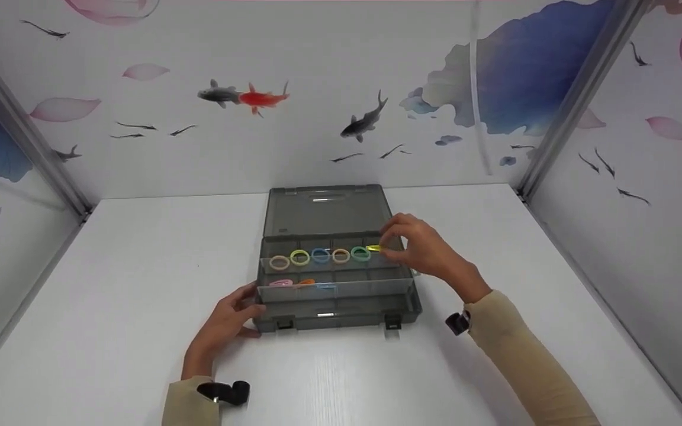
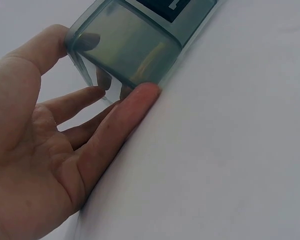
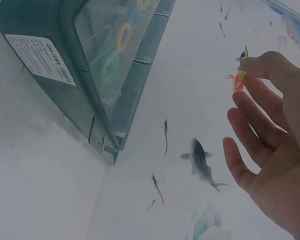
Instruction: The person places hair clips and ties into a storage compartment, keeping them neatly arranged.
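A grey translucent storage box (image 1: 329,322) stands with its lid (image 1: 326,213) laid back. My left hand (image 1: 225,319) holds its front left corner, thumb and fingers on either side of the corner in the left wrist view. Over the back right of the box, my right hand (image 1: 427,245) pinches a small yellow ring (image 1: 374,248) between thumb and index finger, the other fingers spread. Beside it in the back row stand a green ring (image 1: 360,261), an orange one, a blue ring (image 1: 320,262), a yellow one and a pale pink ring (image 1: 279,270).
Farther forward in the box lie a pink ring (image 1: 280,283), an orange piece (image 1: 306,282) and a blue piece (image 1: 327,286). A white table (image 1: 140,278) bears the box. White walls (image 1: 305,47) printed with fish and petals enclose the back and sides.
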{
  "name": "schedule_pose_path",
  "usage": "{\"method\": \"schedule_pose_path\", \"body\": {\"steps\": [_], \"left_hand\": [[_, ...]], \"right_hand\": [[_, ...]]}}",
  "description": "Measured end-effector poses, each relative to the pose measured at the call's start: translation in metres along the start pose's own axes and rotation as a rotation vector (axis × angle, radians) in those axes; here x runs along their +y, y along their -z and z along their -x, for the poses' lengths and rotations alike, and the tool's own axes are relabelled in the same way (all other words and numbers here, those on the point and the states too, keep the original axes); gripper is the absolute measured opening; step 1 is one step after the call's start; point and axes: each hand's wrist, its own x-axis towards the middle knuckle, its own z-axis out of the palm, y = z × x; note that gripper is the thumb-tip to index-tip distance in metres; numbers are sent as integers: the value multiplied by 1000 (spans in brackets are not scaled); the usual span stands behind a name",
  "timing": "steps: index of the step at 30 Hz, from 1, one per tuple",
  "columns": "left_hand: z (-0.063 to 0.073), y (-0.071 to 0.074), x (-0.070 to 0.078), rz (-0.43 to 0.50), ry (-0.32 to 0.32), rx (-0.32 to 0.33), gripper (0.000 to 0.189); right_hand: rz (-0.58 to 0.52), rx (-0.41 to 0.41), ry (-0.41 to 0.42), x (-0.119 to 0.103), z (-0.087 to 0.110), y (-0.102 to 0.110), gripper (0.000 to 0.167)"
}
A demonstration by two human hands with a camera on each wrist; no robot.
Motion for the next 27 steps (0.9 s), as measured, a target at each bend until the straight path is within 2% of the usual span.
{"method": "schedule_pose_path", "body": {"steps": [8,13,15,22,27], "left_hand": [[-2,-2,0,-11,16,12,68],[-1,-3,0,-14,18,21,67],[-1,-3,0,-15,15,18,67],[0,-1,0,-5,15,4,69],[0,0,0,-17,5,-6,68]], "right_hand": [[-8,-133,50,4,-13,-26,11],[-11,-191,6,9,-18,-41,13],[-5,-207,-19,12,-20,-47,12],[62,-226,-9,19,-25,-61,10],[64,-250,-56,19,-28,-66,12]]}}
